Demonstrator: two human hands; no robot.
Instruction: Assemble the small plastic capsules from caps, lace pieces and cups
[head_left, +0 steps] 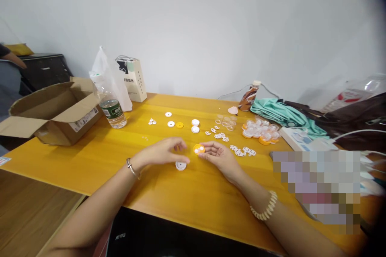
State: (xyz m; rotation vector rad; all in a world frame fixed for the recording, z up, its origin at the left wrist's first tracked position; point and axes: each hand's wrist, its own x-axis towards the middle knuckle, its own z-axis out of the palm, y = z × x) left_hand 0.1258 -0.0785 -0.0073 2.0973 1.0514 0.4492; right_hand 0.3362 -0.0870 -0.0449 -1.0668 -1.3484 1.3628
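My right hand (221, 160) pinches an orange round case (199, 145) by its edge. Small white round parts (198, 150) sit inside it. To its left hovers my left hand (165, 151), thumb and fingers apart, with nothing visible in it. A white disc with a centre hole (181, 166) lies on the table just below the left thumb, partly covered by it. Beyond the hands are more white discs (171, 124), a yellow disc (179, 125) and stacked white round pieces (195, 129). White perforated discs (240, 152) lie right of my right hand.
On the yellow table (144, 184), an open cardboard box (64, 124) and a water bottle (113, 112) stand left. Orange-and-clear round pieces (261, 130), clear rings (226, 122), a brown drink bottle (249, 98), teal cloth (286, 114) and a power strip (297, 140) are right.
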